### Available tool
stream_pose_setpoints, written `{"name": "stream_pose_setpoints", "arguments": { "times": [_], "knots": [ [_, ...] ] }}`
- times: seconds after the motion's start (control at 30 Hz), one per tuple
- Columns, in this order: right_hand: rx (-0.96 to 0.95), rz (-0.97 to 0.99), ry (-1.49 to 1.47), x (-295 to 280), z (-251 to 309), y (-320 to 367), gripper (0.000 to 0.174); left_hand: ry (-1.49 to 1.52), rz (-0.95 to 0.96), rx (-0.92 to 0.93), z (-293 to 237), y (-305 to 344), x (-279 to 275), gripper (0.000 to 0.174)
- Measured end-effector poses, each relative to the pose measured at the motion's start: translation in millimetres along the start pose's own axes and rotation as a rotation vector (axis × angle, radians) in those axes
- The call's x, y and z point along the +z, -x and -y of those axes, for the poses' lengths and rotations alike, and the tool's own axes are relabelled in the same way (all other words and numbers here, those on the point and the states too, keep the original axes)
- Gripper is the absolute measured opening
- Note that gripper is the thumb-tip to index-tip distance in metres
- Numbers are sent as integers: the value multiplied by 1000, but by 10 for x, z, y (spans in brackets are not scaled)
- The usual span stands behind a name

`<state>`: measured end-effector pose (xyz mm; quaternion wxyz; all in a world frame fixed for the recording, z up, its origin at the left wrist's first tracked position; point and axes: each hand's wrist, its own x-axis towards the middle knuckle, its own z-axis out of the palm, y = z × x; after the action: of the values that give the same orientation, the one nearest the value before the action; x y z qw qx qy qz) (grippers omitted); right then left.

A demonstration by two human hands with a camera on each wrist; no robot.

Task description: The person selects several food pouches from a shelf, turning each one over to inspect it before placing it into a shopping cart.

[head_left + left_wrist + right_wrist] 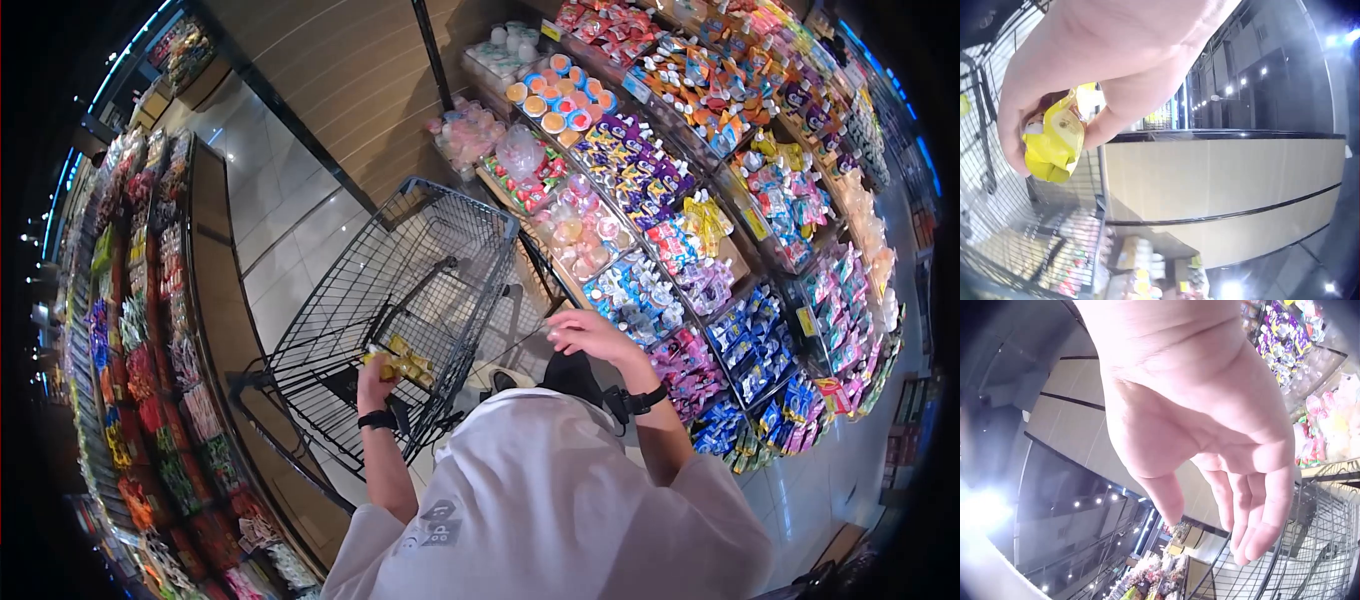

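So we've got a wire cart (512, 222), our left hand (376, 382) over it with thumb and fingers curled round a yellow packet (1054, 140). Our right hand (1204, 419) is empty, fingers loosely bent, thumb apart. We'd guess the packet's light, soft and a bit slippery, so we'd grip its body gently, contents maybe crushable. Head view shows us more yellow packets (410, 360) in the cart; right wrist gives us that bare palm; only left wrist gets the wrapper's folds close up.

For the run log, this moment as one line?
left hand: grips yellow packet | right hand: open, empty | cart: yellow packets inside
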<state>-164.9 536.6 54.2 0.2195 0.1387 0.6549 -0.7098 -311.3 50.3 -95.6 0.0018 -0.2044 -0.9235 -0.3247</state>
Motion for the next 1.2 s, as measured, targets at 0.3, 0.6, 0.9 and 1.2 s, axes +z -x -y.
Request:
{"name": "stream_pose_setpoints", "arguments": {
  "times": [0.3, 0.6, 0.9, 1.2],
  "knots": [
    [53, -187, -120, -213, -196, 227, 30, 970, -6, -1011, 171, 201, 379, 24],
    [41, -185, -100, -194, -223, 263, 31, 1170, -168, -1249, 278, 111, 245, 36],
    [57, -321, -91, -538, -297, 336, 31, 996, 213, -969, -516, -249, 492, 36],
    [-90, -901, 72, -1710, -135, 713, 28, 23, 249, -659, -1009, -181, 1142, 56]
  ]
}}
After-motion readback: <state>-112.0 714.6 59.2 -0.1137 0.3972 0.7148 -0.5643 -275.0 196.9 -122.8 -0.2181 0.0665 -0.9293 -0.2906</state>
